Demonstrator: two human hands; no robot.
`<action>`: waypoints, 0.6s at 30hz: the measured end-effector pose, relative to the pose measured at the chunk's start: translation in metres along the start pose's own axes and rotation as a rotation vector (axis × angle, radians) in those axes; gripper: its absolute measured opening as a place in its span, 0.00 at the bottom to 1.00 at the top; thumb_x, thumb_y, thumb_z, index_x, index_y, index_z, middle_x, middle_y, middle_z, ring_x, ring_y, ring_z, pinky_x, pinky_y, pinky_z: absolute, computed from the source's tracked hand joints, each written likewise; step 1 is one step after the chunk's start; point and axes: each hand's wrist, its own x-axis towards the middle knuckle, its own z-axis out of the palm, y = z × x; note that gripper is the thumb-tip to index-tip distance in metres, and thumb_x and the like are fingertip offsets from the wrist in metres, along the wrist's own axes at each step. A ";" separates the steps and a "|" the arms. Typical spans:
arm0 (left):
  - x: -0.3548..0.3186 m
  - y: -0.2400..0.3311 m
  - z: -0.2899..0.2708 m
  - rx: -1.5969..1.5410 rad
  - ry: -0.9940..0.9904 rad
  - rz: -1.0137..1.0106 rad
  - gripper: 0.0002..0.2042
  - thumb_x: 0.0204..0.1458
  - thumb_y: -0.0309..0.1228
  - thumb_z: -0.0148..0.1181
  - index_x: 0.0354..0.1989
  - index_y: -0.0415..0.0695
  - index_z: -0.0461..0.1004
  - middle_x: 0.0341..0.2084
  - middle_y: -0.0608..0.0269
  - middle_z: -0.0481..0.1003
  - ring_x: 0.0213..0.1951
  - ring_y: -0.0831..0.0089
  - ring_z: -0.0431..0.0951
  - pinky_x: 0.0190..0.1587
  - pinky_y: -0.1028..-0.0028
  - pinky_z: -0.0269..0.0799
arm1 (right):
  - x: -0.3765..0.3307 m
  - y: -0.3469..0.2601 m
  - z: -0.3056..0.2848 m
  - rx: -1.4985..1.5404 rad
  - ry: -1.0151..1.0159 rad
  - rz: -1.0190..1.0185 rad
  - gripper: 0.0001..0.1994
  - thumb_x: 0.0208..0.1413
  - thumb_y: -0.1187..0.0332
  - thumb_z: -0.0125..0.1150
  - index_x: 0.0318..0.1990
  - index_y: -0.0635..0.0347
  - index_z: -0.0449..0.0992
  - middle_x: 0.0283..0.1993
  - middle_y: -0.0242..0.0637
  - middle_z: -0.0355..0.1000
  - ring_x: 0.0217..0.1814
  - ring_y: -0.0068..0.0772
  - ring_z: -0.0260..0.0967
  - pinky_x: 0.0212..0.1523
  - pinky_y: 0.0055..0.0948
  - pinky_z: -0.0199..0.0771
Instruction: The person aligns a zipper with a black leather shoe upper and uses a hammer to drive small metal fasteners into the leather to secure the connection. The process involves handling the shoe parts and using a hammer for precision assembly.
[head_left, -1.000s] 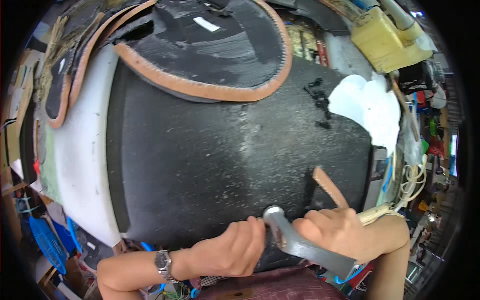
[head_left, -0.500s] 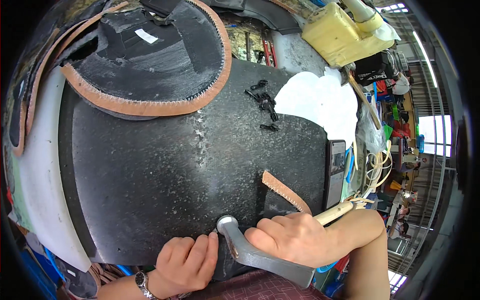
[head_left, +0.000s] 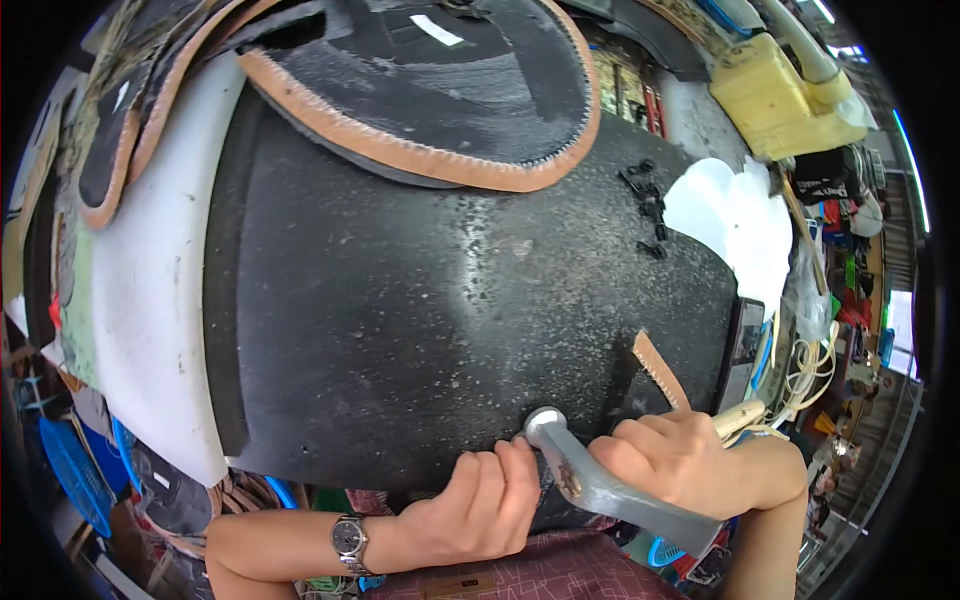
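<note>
My right hand (head_left: 665,462) is wrapped round the pale wooden handle of a hammer (head_left: 610,490). The hammer's round face rests low over a black leather-like piece (head_left: 560,500), right beside the fingertips of my left hand (head_left: 480,505). Those left fingers are curled and pinched at the edge of the black piece; the thumb is hidden. A tan trim strip (head_left: 660,372) with white zigzag stitching rises beyond my right hand and seems to belong to the same piece. Underneath lies a dark, speckled work board (head_left: 380,310).
Across the far side lies a large black rounded panel (head_left: 440,110) with tan stitched edging. Small black clips (head_left: 650,205) sit near white rounded sheets (head_left: 735,225). A phone (head_left: 742,340) stands by the right edge, a yellow canister (head_left: 770,95) behind. White padding (head_left: 155,290) borders the left.
The whole view has shifted, so the board and both hands appear farther right. My hands and the hammer keep nearly the same place on the black piece.
</note>
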 end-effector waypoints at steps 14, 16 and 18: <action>0.008 0.012 -0.006 -0.426 0.014 -0.644 0.10 0.35 0.24 0.63 0.29 0.42 0.75 0.21 0.68 0.69 0.19 0.76 0.68 0.22 0.78 0.60 | -0.004 -0.011 0.008 -0.031 0.014 0.042 0.14 0.39 0.66 0.56 0.34 0.62 0.67 0.19 0.30 0.56 0.14 0.24 0.62 0.12 0.24 0.62; 0.007 0.016 0.000 -0.408 0.068 -0.706 0.09 0.34 0.23 0.63 0.28 0.44 0.74 0.20 0.69 0.68 0.18 0.75 0.68 0.21 0.78 0.60 | -0.004 -0.012 0.008 -0.041 0.016 0.045 0.14 0.39 0.66 0.57 0.35 0.62 0.67 0.19 0.31 0.56 0.14 0.24 0.62 0.12 0.25 0.62; 0.006 0.021 -0.002 -0.379 0.080 -0.745 0.11 0.33 0.24 0.65 0.29 0.43 0.76 0.21 0.70 0.69 0.19 0.76 0.68 0.22 0.78 0.60 | -0.005 -0.011 0.009 -0.046 0.015 0.055 0.15 0.39 0.66 0.57 0.35 0.63 0.67 0.19 0.31 0.57 0.14 0.24 0.63 0.12 0.25 0.62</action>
